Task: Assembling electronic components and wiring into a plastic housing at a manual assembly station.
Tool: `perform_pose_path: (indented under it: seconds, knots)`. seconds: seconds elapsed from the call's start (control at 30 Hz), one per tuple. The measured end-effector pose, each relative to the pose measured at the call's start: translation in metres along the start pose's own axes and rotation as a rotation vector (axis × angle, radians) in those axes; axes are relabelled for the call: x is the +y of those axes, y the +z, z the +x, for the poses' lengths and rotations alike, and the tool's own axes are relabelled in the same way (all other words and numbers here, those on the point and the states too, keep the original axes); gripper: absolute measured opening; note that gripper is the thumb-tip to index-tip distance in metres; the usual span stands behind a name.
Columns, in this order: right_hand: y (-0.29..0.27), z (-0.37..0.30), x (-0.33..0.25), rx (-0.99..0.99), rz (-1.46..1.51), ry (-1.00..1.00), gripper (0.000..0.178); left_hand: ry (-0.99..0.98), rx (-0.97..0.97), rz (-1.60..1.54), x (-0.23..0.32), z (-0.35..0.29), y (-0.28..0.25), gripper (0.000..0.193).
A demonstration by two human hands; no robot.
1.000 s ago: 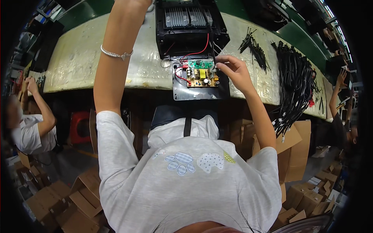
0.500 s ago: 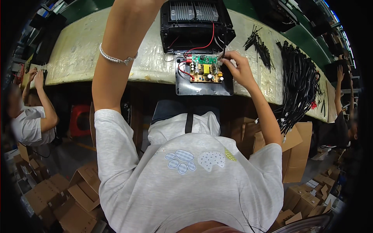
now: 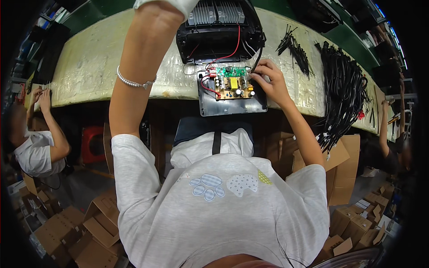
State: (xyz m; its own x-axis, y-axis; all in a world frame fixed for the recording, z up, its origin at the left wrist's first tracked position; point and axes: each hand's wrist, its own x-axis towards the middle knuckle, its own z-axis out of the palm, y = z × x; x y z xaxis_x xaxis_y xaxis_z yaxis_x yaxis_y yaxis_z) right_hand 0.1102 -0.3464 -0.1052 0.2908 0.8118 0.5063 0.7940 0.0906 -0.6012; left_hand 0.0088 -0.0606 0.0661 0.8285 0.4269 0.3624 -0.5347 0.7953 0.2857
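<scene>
My right hand (image 3: 273, 82) is at the right edge of a green and tan circuit board (image 3: 234, 84). Its thumb and fingers are closed on the end of a black cable (image 3: 258, 57); the fingertips hide how that end meets the board. The board rests on a black plastic panel (image 3: 232, 107) that overhangs the near table edge. Red wires (image 3: 238, 38) run from it to a black housing (image 3: 217, 46) with silver finned heat sinks (image 3: 215, 14). My left forearm (image 3: 140, 67), with a beaded bracelet, reaches past the upper edge; a white cuff shows at its wrist, the hand out of frame.
Black cable ties (image 3: 296, 52) and a thick bundle of black cables (image 3: 342, 94) lie on the table (image 3: 111, 58) to the right, the bundle hanging over the edge. Open cardboard boxes (image 3: 100, 219) stand on the floor. Other people work at far left and far right.
The black housing, board and panel sit slightly further left in view. More of the black cable shows above my right hand. My left forearm is lower in view, revealing the white cuff.
</scene>
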Motion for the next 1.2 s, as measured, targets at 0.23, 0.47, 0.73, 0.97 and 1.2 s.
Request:
perform_pose_path:
  seconds: [0.23, 0.47, 0.73, 0.97, 1.2]
  knots:
    - [-0.008, 0.001, -0.008, -0.094, -0.026, 0.049, 0.011, 0.006, 0.239, 0.051, -0.007, -0.023, 0.013, 0.025]
    - [-0.009, -0.002, -0.010, -0.098, 0.034, 0.108, 0.018, 0.139, 0.363, 0.073, -0.005, 0.078, -0.034, 0.024]
    - [-0.095, -0.020, 0.072, 0.083, -0.729, 0.507, 0.009, 0.143, 0.113, 1.604, -0.057, -0.002, -0.015, 0.030]
    - [-0.099, -0.023, 0.068, -0.166, -0.971, 0.336, 0.013, -0.253, -0.277, 1.661, -0.105, -0.132, -0.042, 0.022]
    - [-0.058, 0.016, 0.011, 0.408, 0.229, 0.443, 0.008, 0.045, -0.901, 2.260, -0.123, -0.114, -0.107, 0.018]
